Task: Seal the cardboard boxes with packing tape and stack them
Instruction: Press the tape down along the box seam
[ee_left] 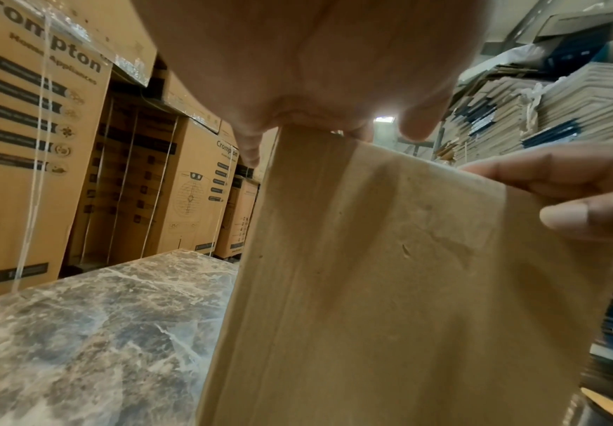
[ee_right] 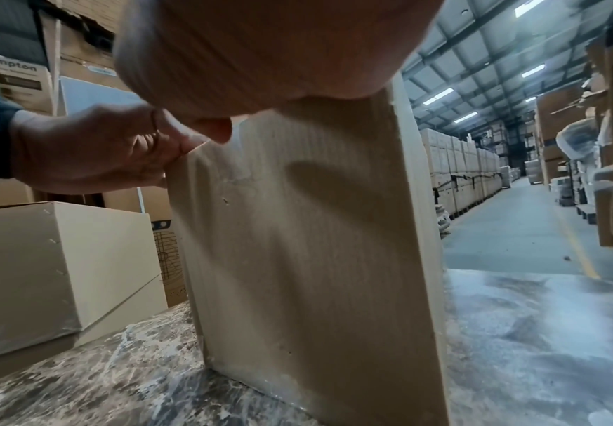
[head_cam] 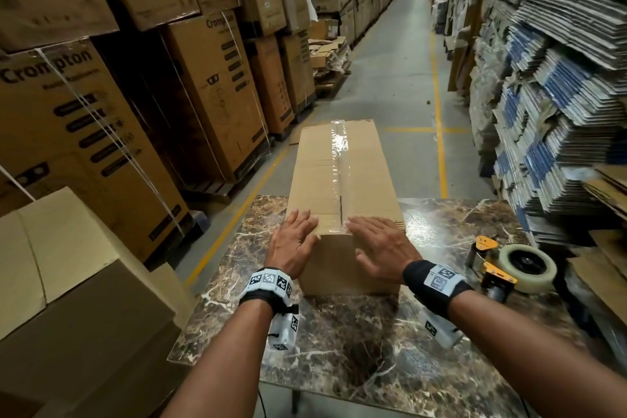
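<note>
Your left hand (head_cam: 292, 247) and right hand (head_cam: 380, 245) lie spread flat on the near end of the box (head_cam: 342, 180), whose long taped seam (head_cam: 340, 159) runs straight away from you.

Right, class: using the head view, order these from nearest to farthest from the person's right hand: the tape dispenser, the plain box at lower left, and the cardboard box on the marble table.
1. cardboard box: under the right hand, at the table's middle.
2. tape dispenser: on the table's right edge.
3. plain box: off the table, far left, beyond the left hand.
</note>
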`<state>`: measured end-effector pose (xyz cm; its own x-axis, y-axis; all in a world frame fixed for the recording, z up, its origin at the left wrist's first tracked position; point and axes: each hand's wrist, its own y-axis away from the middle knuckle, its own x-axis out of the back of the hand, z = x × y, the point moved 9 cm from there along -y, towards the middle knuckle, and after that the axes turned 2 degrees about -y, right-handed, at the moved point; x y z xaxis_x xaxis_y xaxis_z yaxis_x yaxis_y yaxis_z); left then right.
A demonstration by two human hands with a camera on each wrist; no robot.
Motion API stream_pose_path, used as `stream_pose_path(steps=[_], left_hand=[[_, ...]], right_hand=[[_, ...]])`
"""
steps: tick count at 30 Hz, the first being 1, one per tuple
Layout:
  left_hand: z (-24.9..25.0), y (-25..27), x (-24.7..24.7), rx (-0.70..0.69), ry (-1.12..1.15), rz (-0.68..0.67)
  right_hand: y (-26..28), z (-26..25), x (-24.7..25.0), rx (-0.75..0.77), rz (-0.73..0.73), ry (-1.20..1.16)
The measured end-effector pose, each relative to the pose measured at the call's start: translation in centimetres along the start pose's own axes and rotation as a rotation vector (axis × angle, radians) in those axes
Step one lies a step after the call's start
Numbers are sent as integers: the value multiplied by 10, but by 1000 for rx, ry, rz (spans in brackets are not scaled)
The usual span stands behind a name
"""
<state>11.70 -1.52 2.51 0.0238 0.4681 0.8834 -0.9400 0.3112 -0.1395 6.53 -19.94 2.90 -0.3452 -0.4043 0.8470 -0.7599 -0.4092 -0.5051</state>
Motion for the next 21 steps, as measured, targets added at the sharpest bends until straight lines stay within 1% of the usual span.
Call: stream_pose_path(steps=[2, 4, 8, 11, 13, 17, 21], left_hand=[[-1, 0, 1, 20, 45, 30], [-1, -1, 0, 36, 58, 57], [-3, 0, -2, 5, 48, 130], [-4, 3, -3, -43, 68, 208], [-3, 6, -4, -81, 79, 258], [-4, 11, -7, -134, 134, 301], [-7, 7, -11, -155, 97, 326]], right_hand=[[2, 6, -1, -83, 45, -31], [4, 10, -3, -146, 88, 15], [3, 11, -7, -231, 152, 71], [0, 12, -5, -244, 200, 61], [0, 13, -5, -246, 208, 65], [1, 14, -8, -288, 181, 90], [0, 13, -8, -292, 204, 119]])
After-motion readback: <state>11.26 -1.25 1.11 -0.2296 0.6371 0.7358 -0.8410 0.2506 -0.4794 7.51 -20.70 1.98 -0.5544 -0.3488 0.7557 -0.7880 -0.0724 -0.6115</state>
